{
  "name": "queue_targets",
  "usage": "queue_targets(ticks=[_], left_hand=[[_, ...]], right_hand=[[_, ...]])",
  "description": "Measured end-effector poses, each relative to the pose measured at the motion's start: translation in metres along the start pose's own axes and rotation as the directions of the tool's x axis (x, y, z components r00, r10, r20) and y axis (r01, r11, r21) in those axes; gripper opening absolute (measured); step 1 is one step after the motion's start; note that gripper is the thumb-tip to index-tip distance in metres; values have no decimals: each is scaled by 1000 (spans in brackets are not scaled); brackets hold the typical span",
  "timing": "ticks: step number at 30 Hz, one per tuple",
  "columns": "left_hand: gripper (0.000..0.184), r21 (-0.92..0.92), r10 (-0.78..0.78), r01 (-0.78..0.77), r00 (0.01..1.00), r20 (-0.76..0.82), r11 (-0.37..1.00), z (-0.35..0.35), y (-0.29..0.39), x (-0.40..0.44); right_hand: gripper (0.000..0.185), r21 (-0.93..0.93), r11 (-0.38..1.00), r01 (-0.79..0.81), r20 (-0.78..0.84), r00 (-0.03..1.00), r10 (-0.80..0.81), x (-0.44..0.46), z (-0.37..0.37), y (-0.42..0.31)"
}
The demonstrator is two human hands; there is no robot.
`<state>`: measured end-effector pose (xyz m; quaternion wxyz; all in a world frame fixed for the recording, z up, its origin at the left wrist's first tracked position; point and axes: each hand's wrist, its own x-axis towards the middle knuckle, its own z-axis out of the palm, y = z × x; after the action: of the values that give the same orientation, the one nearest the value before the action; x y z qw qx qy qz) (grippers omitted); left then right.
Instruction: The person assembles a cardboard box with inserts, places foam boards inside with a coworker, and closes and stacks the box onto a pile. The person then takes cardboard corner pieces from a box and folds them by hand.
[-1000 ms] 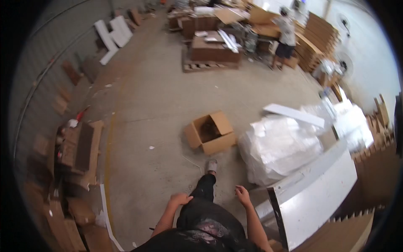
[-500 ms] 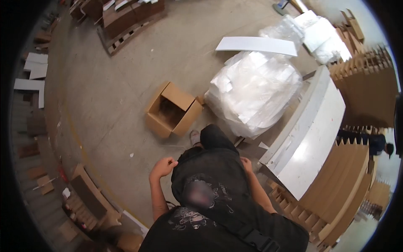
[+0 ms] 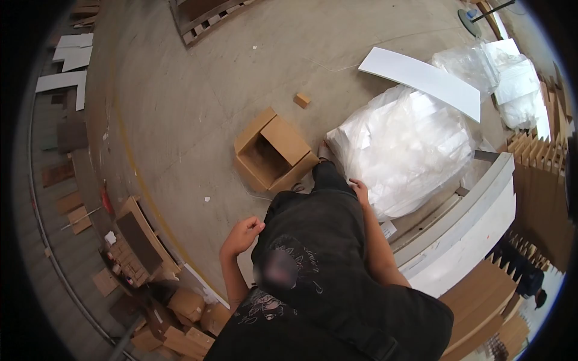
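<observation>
My left hand (image 3: 243, 234) hangs beside my black shirt with its fingers curled, and what it holds, if anything, is hidden. On the other side, my right hand (image 3: 360, 191) is near my thigh, close to a large bag of white foam pieces (image 3: 409, 150), fingers bent and partly hidden. An open cardboard box (image 3: 289, 141) stands on the floor in front of me, its flaps spread and its inside dark. Beyond it lies a small brown block (image 3: 302, 100). A long white panel (image 3: 424, 81) rests along the far edge of the bag.
To the right are a long white-topped unit (image 3: 463, 240), stacked cardboard (image 3: 481, 295) and a person in dark clothes (image 3: 525, 274). A pallet (image 3: 211, 21) lies far ahead. Boards and boxes (image 3: 186, 304) line the left side, near a yellow floor line (image 3: 141, 183).
The view has tilted downward and shifted. The box and foam bag are now closer to my body. My right hand has come down beside my thigh, and the small brown block has come into sight.
</observation>
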<state>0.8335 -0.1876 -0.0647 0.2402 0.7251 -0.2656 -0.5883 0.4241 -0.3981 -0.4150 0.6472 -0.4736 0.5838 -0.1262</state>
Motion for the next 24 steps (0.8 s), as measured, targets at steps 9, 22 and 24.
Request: queue_targets(ticks=[9,22,24], left_hand=[[27,-206,-46,112,952,303,972,-11,-40,37],[47,-107,-337,795,369,866,597,124,-233,136],[44,-348,-297,729,596,746,589,152,-264,145]], right_hand=[[36,-142,990,-16,35,999,21,76,80,-65],[53,-239,970,-47,280,953,115,248,429,159],[48,-138,988,-63,93,993,77,269,453,169]])
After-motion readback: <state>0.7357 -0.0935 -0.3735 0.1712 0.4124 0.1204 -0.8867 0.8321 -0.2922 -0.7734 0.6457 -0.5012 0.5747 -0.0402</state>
